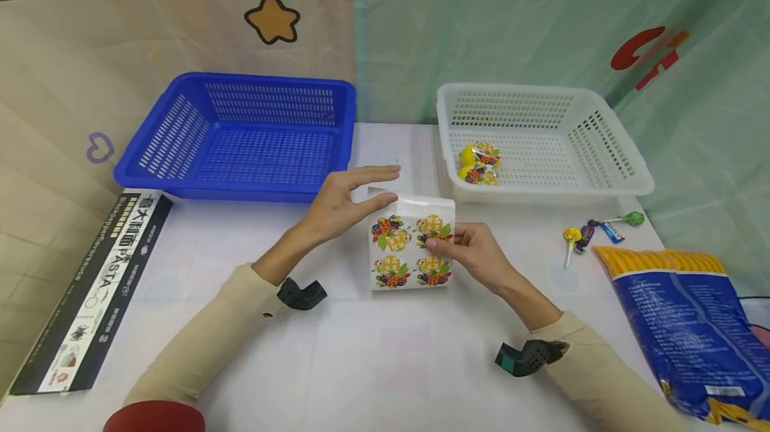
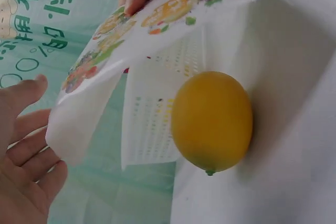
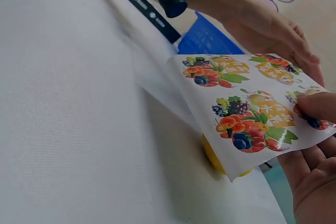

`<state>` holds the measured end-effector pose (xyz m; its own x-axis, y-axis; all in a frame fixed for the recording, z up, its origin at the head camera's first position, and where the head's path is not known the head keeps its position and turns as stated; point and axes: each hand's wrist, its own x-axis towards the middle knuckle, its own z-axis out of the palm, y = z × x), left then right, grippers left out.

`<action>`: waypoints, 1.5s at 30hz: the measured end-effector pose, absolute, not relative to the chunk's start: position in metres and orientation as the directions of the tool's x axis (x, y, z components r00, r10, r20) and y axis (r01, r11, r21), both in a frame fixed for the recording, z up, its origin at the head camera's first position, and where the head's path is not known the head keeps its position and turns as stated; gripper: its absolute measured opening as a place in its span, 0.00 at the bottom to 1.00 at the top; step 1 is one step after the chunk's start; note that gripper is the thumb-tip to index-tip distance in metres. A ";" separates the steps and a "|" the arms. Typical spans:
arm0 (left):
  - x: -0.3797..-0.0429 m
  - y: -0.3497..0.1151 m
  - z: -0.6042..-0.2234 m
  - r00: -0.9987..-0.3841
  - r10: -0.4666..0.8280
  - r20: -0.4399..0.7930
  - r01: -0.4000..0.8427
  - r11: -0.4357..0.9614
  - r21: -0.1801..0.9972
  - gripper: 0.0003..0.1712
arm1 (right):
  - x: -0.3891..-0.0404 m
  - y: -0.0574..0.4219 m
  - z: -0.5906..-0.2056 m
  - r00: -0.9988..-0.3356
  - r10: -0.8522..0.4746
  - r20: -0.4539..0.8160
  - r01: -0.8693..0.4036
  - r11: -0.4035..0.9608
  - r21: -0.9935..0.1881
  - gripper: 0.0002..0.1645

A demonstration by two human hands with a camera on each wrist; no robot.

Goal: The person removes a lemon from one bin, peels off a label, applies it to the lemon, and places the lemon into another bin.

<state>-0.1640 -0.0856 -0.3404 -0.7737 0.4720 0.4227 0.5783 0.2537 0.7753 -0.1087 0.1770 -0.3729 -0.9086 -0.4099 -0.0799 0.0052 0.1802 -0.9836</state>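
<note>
A white sheet of stickers (image 1: 412,245) printed with colourful fruit and yellow lettering is raised over the table. My right hand (image 1: 475,251) pinches its right edge, thumb on the printed face and fingers underneath. At the sheet's upper left corner, my left hand (image 1: 345,201) has thumb and fingers spread apart. The left wrist view shows that hand's fingers (image 2: 37,156) right by the sheet's curled end. Beneath the sheet a yellow lemon (image 2: 212,121) sits on the table; the sheet hides it in the head view, and only a sliver of the lemon (image 3: 211,154) shows in the right wrist view.
A blue basket (image 1: 240,188) stands at the back left. In the white basket (image 1: 541,191) at the back right are two stickered lemons (image 1: 479,163). Several wrapped candies (image 1: 583,235) and a blue-and-yellow bag (image 1: 686,332) lie at the right, a long pasta box (image 1: 90,291) at the left.
</note>
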 end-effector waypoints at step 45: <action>-0.154 -0.089 -0.325 -0.795 0.454 0.401 0.494 0.103 0.863 0.07 | -0.083 0.169 -0.390 -0.794 -0.519 -0.315 0.237 0.212 -0.948 0.19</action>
